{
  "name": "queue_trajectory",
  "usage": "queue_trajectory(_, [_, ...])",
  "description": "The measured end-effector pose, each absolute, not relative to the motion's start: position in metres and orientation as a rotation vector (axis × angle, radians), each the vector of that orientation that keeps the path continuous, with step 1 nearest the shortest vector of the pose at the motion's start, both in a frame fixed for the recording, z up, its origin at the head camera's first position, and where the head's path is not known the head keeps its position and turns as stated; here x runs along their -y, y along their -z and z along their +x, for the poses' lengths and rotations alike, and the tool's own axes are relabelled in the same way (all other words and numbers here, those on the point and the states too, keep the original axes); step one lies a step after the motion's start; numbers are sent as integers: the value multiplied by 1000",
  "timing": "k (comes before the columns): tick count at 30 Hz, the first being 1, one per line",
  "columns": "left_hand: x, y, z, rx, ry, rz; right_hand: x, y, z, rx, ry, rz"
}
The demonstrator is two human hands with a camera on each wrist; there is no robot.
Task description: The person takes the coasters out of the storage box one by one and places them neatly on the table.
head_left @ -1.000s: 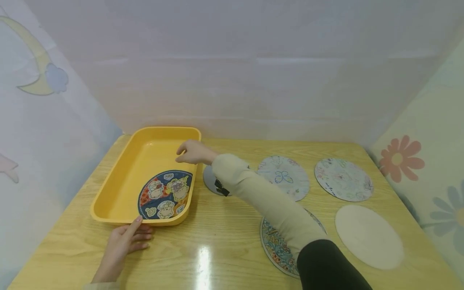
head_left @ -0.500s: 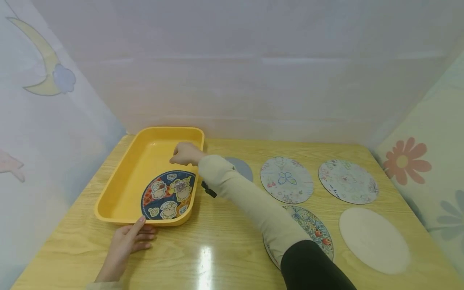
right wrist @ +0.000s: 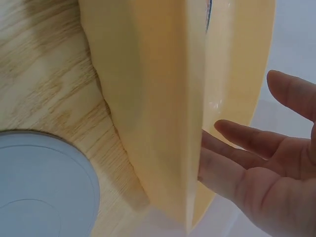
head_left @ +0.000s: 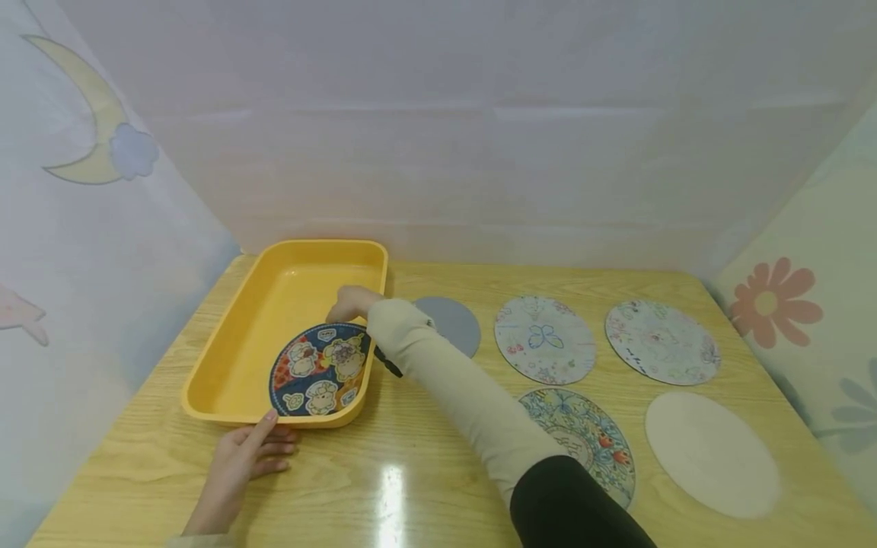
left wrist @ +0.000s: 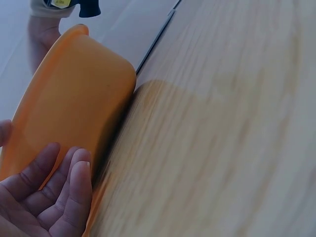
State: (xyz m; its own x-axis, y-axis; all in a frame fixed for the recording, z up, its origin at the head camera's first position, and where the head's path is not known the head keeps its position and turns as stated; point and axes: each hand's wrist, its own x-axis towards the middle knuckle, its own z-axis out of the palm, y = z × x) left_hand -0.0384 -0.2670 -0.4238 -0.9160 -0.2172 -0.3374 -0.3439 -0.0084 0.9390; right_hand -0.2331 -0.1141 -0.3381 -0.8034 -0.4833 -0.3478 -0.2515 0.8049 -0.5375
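In the head view my left hand [head_left: 240, 464] is at the near wall of a yellow plastic tray [head_left: 226, 335], thumb over the rim and other fingers outside. The left wrist view shows those fingers loosely bent against the tray's outer wall [left wrist: 74, 98]. A dark blue round mat [head_left: 311, 377] with cartoon sheep lies in the tray's near right part. My right hand [head_left: 352, 303] reaches over the right wall, just beyond the mat's far edge. In the right wrist view the right hand [right wrist: 266, 163] has spread fingers inside the tray, with nothing between them.
A grey disc [head_left: 455, 323] lies right of the tray. Farther right are two pale drawn-on round mats [head_left: 544, 358] [head_left: 661, 342], a flowered round mat [head_left: 610, 445] partly under my right sleeve, and a plain white oval mat [head_left: 709, 453]. Cloth walls [head_left: 479, 167] enclose the wooden table [head_left: 438, 472].
My right hand has moved lower and nearer in the tray, toward the sheep mat's far edge. The right forearm has swung left, showing more of the flowered mat and grey disc. The left hand stays.
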Motion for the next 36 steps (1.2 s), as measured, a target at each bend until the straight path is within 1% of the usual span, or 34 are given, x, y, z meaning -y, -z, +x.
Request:
queue_trajectory(16, [266, 425, -38, -2149, -2083, -606, 118, 350, -237, -2459, 647, -472])
queue_trajectory(24, [268, 426, -39, -2137, -2089, -604, 119, 346, -244, -2456, 847, -320])
queue_trajectory(36, [268, 425, -38, -2137, -2087, -584, 118, 344, -240, -2467, 749, -390])
